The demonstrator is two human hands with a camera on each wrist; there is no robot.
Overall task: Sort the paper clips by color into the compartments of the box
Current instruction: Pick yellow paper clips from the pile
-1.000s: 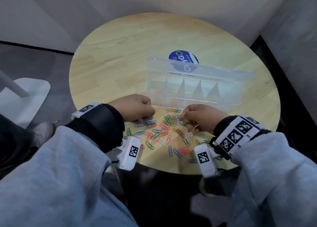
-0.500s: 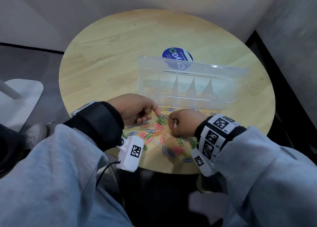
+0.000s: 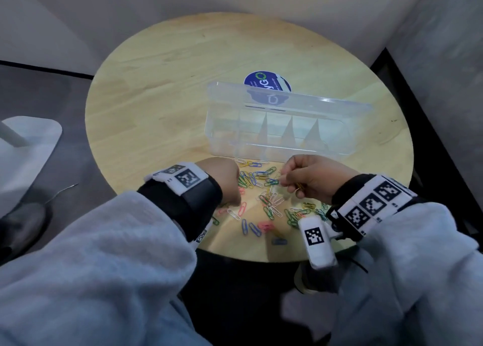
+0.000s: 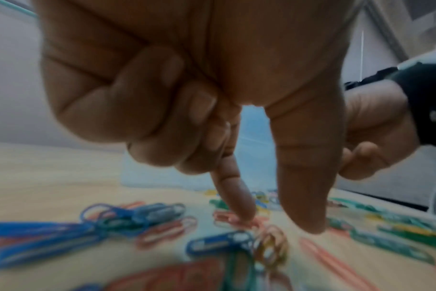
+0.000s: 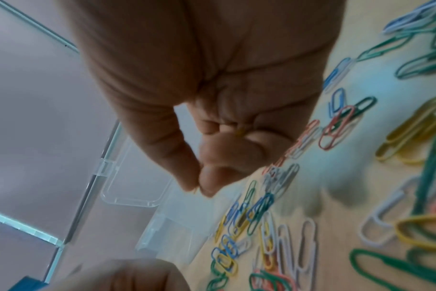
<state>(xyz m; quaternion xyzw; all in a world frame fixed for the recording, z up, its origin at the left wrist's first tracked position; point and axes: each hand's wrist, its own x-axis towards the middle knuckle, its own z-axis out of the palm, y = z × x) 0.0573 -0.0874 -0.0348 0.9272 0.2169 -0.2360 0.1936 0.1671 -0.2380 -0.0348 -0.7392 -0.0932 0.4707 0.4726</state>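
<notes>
Both hands are working the paper clips (image 3: 264,202) just before the box (image 3: 282,126): the left hand (image 3: 222,178) is pressing a forefinger on a pink clip (image 4: 233,219), and the right hand (image 3: 311,178) is pinching yellow clips (image 3: 300,187). Being light, thin, slippery wire that probably tangles, each is likely needing a fingertip pinch across its loops.

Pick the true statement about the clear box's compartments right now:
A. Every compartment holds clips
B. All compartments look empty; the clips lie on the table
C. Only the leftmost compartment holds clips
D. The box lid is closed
B: in the head view the clear box stands open with bare compartments, while the paper clips lie scattered on the table in front of it.
</notes>
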